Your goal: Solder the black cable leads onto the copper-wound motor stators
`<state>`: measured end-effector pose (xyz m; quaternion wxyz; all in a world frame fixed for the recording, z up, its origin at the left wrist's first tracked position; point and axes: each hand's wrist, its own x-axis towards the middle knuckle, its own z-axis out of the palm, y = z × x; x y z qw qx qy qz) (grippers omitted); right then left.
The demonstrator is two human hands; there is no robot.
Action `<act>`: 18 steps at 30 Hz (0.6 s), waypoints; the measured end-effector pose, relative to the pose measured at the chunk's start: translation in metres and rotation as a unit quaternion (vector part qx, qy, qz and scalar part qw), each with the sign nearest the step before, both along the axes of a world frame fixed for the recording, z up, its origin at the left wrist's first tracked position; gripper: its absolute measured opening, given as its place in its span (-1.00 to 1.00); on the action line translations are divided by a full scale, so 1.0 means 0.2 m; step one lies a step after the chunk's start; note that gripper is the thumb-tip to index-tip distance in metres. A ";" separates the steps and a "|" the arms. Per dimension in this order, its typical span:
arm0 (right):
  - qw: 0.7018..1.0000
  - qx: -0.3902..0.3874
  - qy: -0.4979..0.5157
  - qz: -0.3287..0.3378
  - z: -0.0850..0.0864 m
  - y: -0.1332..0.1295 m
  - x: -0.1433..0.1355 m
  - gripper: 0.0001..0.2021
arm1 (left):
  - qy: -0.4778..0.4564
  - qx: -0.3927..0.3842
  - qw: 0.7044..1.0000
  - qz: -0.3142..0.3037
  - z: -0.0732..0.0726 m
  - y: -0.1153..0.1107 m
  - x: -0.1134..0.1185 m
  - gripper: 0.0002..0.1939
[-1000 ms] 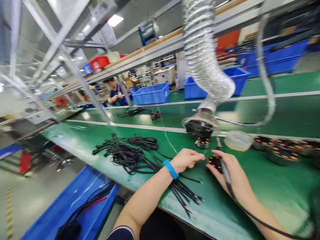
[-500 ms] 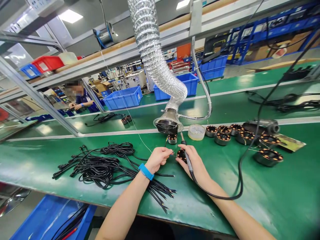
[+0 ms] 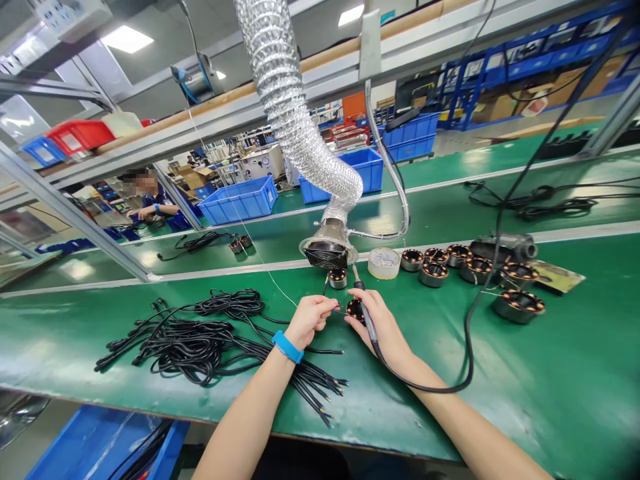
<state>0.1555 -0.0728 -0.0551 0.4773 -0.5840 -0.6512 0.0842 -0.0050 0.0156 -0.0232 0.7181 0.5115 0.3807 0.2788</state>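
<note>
My left hand point(image 3: 311, 321), with a blue wristband, is closed in a pinch on thin wire ends; a yellow-and-black wire point(image 3: 327, 283) sticks up beside the fingers. A fine pale strand point(image 3: 273, 277) runs down to this hand from above. My right hand point(image 3: 387, 330) is closed around a soldering iron point(image 3: 369, 322), its tip pointing away from me. Its fingers also rest against a ring-shaped motor stator point(image 3: 355, 309), partly hidden by the hand. Another stator point(image 3: 338, 278) stands just beyond, below the fume extractor hood point(image 3: 327, 245).
Bundled black cables point(image 3: 195, 340) lie left of my hands. Several copper-wound stators point(image 3: 519, 305) stand to the right, near a round pale tub point(image 3: 384, 263). The iron's black cord point(image 3: 470, 360) loops over my right forearm. A silver duct point(image 3: 305, 127) hangs ahead. A co-worker point(image 3: 153, 200) sits beyond.
The whole view has shifted, so the scene sits slightly further left. Both hands keep nearly the same pose and hold on the wire, stator and soldering iron.
</note>
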 end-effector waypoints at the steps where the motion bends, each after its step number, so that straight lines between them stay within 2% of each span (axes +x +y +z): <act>1: 1.000 -0.001 0.001 0.000 0.00 0.00 0.00 -0.50 | 0.002 0.005 1.000 0.003 0.00 -0.01 0.00 -0.52; 6: 1.000 0.005 0.005 0.004 -0.02 0.00 0.00 -0.49 | 0.015 0.026 1.000 0.002 -0.01 -0.01 0.00 -0.49; 10: 1.000 0.026 -0.009 -0.005 0.01 0.00 0.00 -0.47 | 0.029 0.052 0.998 0.013 -0.02 0.01 0.00 -0.46; 14: 0.996 0.065 -0.030 -0.051 0.07 0.00 0.00 -0.58 | 0.098 0.147 0.982 0.061 -0.01 0.08 0.03 -0.46; 18: 0.992 0.093 -0.030 -0.086 0.12 -0.03 0.02 -0.65 | 0.131 0.227 0.958 0.118 0.04 0.18 0.09 -0.62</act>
